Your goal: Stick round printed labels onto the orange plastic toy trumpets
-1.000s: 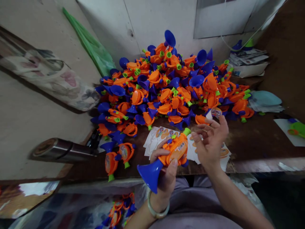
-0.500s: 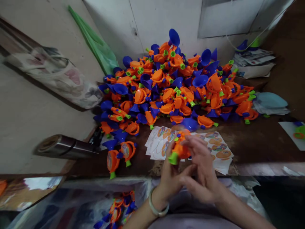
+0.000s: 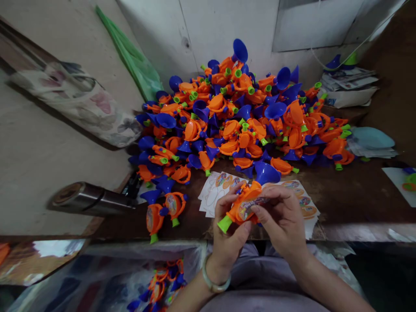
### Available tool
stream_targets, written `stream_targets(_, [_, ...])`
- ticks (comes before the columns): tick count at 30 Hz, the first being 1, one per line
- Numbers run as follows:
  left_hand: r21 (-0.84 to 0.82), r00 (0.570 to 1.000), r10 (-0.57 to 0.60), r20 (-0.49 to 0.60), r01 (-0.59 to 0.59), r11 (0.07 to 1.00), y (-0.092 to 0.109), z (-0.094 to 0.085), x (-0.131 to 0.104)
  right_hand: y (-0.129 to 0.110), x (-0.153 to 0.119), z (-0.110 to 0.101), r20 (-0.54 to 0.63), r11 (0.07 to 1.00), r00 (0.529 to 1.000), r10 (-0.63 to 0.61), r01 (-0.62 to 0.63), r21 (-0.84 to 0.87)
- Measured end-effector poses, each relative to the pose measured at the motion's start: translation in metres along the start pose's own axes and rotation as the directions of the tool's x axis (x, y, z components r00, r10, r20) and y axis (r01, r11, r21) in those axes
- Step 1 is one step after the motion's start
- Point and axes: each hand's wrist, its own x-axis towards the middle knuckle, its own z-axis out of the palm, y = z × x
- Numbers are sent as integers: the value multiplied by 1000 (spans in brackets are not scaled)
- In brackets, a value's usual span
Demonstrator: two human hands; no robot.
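A toy trumpet with an orange body, blue bell and green mouthpiece is held above the front of the table. My left hand grips it from the left, near the mouthpiece. My right hand holds its right side, the thumb pressed on an oval picture sticker on the body. Beneath the hands lie sticker sheets, one stack at the left and another at the right. Two toy trumpets with stickers lie to the left.
A big heap of toy trumpets covers the back of the table. A steel flask lies at the left. Below the edge, a lined box holds more trumpets. Papers with a pale blue dish lie at the right.
The toy trumpet has been turned so its stickered face shows. My right hand, earlier blurred with its fingers raised over the toy, now has its thumb on the sticker.
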Motion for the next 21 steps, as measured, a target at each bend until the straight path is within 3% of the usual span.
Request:
stream_targets(7, [142, 994, 111, -17, -108, 984, 0, -4, -1, -1, 0, 2, 60, 993, 994, -94, 98, -69])
stream_targets(16, [216, 991, 72, -110, -47, 975, 3, -4, 0, 0, -1, 3, 57, 992, 992, -114, 117, -38])
stream_targets(21, [196, 993, 61, -98, -40, 980, 5, -3, 0, 2, -2, 3, 41, 989, 990, -135, 137, -62])
